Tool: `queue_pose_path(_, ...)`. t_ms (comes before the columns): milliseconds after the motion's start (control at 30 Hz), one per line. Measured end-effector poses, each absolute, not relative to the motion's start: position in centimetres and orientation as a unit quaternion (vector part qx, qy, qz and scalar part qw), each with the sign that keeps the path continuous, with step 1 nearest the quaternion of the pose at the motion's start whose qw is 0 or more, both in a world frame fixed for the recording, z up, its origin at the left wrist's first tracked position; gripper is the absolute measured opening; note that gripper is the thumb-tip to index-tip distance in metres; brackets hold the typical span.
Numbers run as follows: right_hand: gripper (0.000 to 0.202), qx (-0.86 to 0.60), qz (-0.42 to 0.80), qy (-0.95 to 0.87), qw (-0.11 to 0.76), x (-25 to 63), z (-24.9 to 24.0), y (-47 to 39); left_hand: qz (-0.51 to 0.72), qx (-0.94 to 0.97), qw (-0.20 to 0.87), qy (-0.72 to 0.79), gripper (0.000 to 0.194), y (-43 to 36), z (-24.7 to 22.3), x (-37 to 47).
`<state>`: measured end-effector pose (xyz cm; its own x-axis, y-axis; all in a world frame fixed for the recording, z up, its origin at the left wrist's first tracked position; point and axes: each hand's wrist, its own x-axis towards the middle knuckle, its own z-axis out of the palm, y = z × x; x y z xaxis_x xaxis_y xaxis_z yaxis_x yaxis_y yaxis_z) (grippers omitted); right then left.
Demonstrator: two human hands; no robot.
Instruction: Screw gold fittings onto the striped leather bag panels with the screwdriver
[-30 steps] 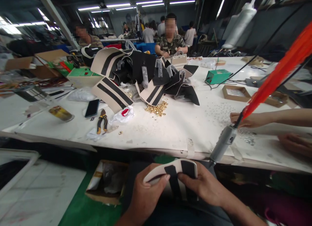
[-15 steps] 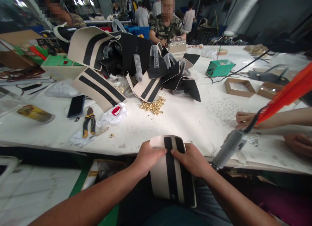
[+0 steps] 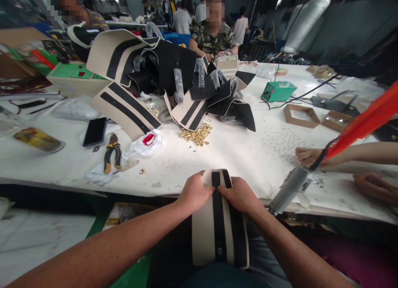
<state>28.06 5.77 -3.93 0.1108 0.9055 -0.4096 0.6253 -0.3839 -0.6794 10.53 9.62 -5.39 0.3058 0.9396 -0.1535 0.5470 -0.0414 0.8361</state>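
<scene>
A beige panel with black stripes [image 3: 204, 234] rests over my lap, its far end bent up at the table's edge. My left hand [image 3: 195, 193] grips the left side of that end, the thumb pressed on the beige face. On the opposite side my right hand [image 3: 241, 195] is closed round the edge, its thumb by the middle stripe. The two thumbs nearly meet. Fingers behind the panel are hidden. A small round fitting [image 3: 219, 251] shows low on the middle stripe. Beyond the hands lies a heap of gold-coloured metal pieces [image 3: 195, 134].
Black and beige panels [image 3: 174, 60] are piled mid-table. Pliers [image 3: 112, 155] and a phone [image 3: 95, 131] lie left. A grey electric tool [image 3: 290, 190] hangs at the right, near another person's hand [image 3: 306, 155]. A green box [image 3: 279, 91] stands behind. Someone in camouflage [image 3: 214, 41] sits opposite.
Both hands have drawn slightly closer together, and the panel's far end looks narrower and more bent. The other person's hands at the right have shifted a little left in view.
</scene>
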Motion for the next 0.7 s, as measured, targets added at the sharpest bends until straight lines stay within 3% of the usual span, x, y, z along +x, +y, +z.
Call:
queue_pose_path(100, 0.014, -0.723, 0.402, -0.533, 0.181, 28.0, -4.2, 5.8, 0.264, 0.766, 0.267, 0.522, 0.072, 9.2, -5.5, 9.8)
queue_pose_path(167, 0.014, -0.718, 0.401, -0.536, 0.191, 28.0, -4.3, 5.9, 0.284, 0.811, 0.18, 0.478, 0.08, 9.1, -5.9, 9.3)
queue_pose_path(300, 0.015, -0.708, 0.39, -0.547, 0.219, 27.8, -4.5, 6.0, 0.287, 0.868, 0.154, 0.374, 0.045, 9.9, -7.7, 8.7)
queue_pose_path(367, 0.015, -0.705, 0.376, -0.553, 0.236, 27.7, -4.7, 5.8, 0.295, 0.864, 0.169, 0.37, 0.036, 10.5, -8.6, 8.7)
queue_pose_path(500, 0.016, -0.72, 0.318, -0.551, 0.276, 28.1, -5.2, 5.0, 0.297, 0.851, 0.182, 0.392, 0.041, 11.2, -9.2, 8.9)
queue_pose_path(633, 0.048, -0.758, 0.24, -0.501, 0.342, 30.8, -6.0, 6.1, 0.268, 0.847, 0.203, 0.411, 0.042, 11.3, -8.7, 9.0)
queue_pose_path(700, 0.053, -0.777, 0.207, -0.463, 0.372, 33.0, -6.4, 7.8, 0.263, 0.845, 0.211, 0.415, 0.041, 11.4, -8.6, 9.0)
